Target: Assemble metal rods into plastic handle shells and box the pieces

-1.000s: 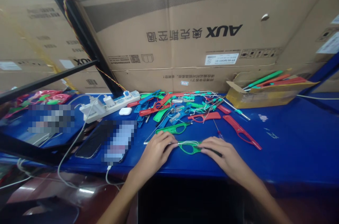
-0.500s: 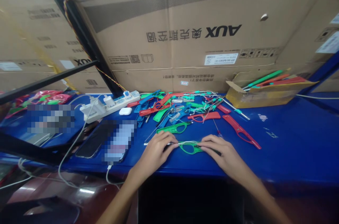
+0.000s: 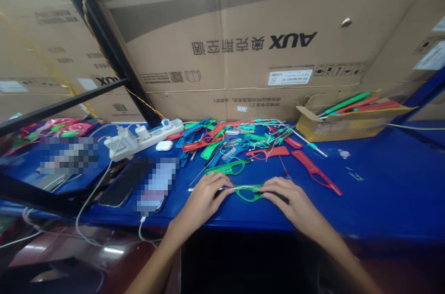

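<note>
Both hands hold the green plastic shell of a stick lighter [image 3: 247,200] low over the front of the blue table. My left hand [image 3: 207,192] is closed with thumb and fingers pinching its left end, where a metal tube sticks out beyond the hand. My right hand [image 3: 288,192] pinches the handle end, with a dark piece showing under its fingers. A white wire [image 3: 246,187] runs along the shell between the hands. Just behind lies another green lighter shell [image 3: 222,169]. To the right is a red lighter shell [image 3: 314,171]. The fingers hide both ends of the held shell.
A heap of red, blue and green lighter parts [image 3: 229,143] lies behind my hands. A small screwdriver [image 3: 287,175] is near my right hand. Further right stands a cardboard box [image 3: 340,128] of lighters. Left are phones [image 3: 125,182], a power strip [image 3: 156,135] and an earbud case [image 3: 164,145].
Hardly anything differs. The thumb and fingers of my right hand have shifted slightly at the handle end of the shell; my left hand keeps its place.
</note>
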{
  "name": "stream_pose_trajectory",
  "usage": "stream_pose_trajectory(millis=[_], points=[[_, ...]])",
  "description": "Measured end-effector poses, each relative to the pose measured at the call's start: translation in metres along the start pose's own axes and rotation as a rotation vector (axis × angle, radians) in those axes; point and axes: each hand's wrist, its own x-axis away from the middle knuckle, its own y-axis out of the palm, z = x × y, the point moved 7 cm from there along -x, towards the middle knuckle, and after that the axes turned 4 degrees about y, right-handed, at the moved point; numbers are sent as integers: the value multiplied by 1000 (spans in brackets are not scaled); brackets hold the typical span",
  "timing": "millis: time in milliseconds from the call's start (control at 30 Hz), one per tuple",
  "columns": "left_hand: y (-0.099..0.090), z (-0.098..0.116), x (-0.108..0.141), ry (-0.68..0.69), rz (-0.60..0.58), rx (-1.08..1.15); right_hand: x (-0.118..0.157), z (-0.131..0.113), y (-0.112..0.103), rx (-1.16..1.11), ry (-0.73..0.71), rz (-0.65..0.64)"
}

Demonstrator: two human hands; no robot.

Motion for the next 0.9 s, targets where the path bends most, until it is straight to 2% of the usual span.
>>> stream_pose_trajectory(millis=[167, 367, 533, 700, 900], points=[[0, -1, -1, -3, 4, -7, 3, 3, 1, 25, 6, 27], [1, -2, 0, 0, -9, 2, 8, -4, 2, 56, -143, 57], [1, -2, 1, -3, -4, 3, 11, -11, 2, 78, -184, 50], [0, -1, 0, -6, -2, -6, 10, -11, -1, 43, -173, 29], [-1, -1, 0, 2, 8, 3, 8, -2, -4, -31, -143, 75]])
